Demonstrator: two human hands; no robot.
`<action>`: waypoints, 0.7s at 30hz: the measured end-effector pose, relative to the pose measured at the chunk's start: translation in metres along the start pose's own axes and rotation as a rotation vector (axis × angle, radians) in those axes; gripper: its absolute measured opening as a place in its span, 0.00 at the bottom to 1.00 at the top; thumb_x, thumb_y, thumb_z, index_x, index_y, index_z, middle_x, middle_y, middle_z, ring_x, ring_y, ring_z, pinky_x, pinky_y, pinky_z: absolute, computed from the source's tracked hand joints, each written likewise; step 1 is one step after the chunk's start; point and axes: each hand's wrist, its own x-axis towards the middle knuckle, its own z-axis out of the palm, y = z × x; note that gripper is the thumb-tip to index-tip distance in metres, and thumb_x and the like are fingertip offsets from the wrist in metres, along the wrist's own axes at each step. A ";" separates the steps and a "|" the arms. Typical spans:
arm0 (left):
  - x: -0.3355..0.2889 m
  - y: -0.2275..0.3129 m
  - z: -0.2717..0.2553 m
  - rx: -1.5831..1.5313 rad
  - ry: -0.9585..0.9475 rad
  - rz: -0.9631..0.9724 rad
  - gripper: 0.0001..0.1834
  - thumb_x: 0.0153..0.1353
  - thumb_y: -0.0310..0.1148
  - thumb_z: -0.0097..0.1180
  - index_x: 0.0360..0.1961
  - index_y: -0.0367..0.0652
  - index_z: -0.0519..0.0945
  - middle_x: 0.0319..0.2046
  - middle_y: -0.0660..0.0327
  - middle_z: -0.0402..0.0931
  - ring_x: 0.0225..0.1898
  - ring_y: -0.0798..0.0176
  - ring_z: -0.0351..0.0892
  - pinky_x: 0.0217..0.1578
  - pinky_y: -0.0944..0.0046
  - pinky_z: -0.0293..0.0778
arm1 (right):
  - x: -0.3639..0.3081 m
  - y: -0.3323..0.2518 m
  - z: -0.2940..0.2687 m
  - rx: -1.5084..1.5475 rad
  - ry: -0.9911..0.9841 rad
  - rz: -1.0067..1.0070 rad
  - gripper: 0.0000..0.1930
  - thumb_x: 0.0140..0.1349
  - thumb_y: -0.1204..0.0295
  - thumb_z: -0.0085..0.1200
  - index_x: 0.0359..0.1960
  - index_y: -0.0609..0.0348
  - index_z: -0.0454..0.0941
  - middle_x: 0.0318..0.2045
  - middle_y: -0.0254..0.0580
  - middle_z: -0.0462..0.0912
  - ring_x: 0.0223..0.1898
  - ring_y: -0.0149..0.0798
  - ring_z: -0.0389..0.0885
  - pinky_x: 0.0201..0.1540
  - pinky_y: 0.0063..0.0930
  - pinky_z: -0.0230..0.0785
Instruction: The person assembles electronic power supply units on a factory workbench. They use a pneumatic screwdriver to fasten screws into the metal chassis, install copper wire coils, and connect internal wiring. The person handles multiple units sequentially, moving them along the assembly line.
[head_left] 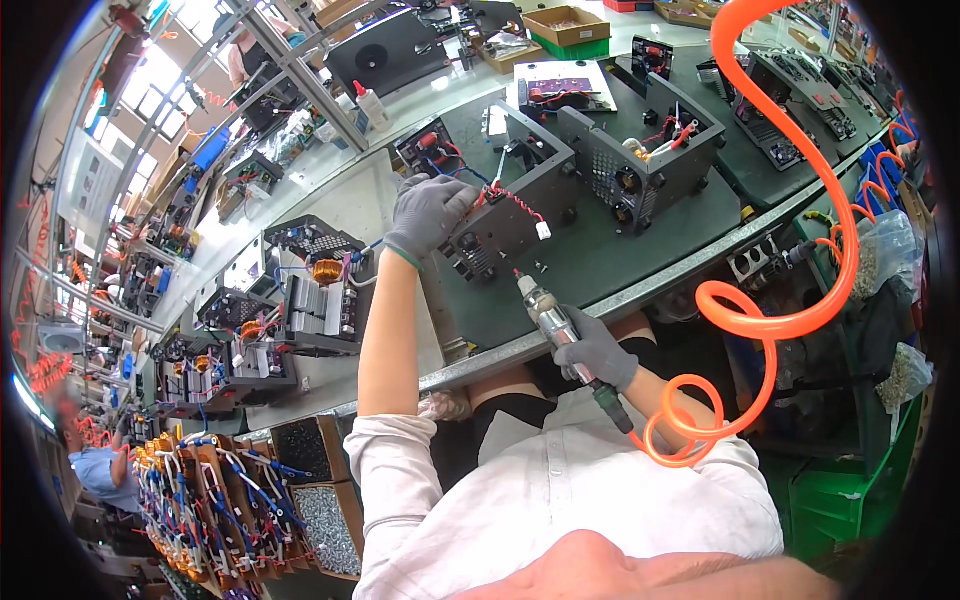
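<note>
My left hand [430, 215], in a grey glove, is closed on the near left corner of a black metal housing [525, 205]. Red twisted wires with a white connector [543, 230] hang over the housing's side beside my fingers. My right hand [603, 352], also gloved, is wrapped round a silver air screwdriver [551, 318]. Its tip points up and left toward the vented end panel [470, 255], apart from it. A coiled orange air hose [690, 420] runs from the tool's rear end. Small screws [540, 267] lie on the green mat near the tip.
A second black housing [640, 165] with a fan stands to the right. Heatsink assemblies with copper coils [325, 290] sit at left. The orange hose loops over the bench's metal edge [640, 300]. Boxes of screws [325, 525] and wired parts [215, 500] are at lower left.
</note>
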 end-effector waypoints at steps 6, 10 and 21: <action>0.009 0.013 -0.003 -0.033 -0.035 -0.213 0.20 0.63 0.50 0.48 0.35 0.49 0.86 0.32 0.54 0.83 0.40 0.49 0.80 0.46 0.53 0.68 | 0.002 0.001 0.006 0.099 -0.018 0.003 0.40 0.41 0.75 0.57 0.62 0.65 0.60 0.28 0.40 0.73 0.19 0.31 0.75 0.22 0.25 0.73; 0.007 0.007 0.001 -0.074 0.019 -0.234 0.20 0.60 0.49 0.51 0.34 0.45 0.86 0.27 0.51 0.81 0.35 0.47 0.81 0.40 0.53 0.70 | 0.011 0.009 0.006 0.098 0.000 0.005 0.40 0.41 0.75 0.58 0.62 0.65 0.61 0.30 0.40 0.73 0.20 0.31 0.76 0.23 0.25 0.75; -0.003 -0.002 -0.002 0.030 0.154 -0.166 0.14 0.59 0.45 0.54 0.32 0.48 0.85 0.33 0.56 0.82 0.38 0.50 0.80 0.43 0.52 0.71 | 0.016 0.009 0.010 0.223 -0.078 -0.023 0.36 0.45 0.76 0.59 0.61 0.64 0.63 0.34 0.40 0.73 0.20 0.32 0.77 0.22 0.25 0.76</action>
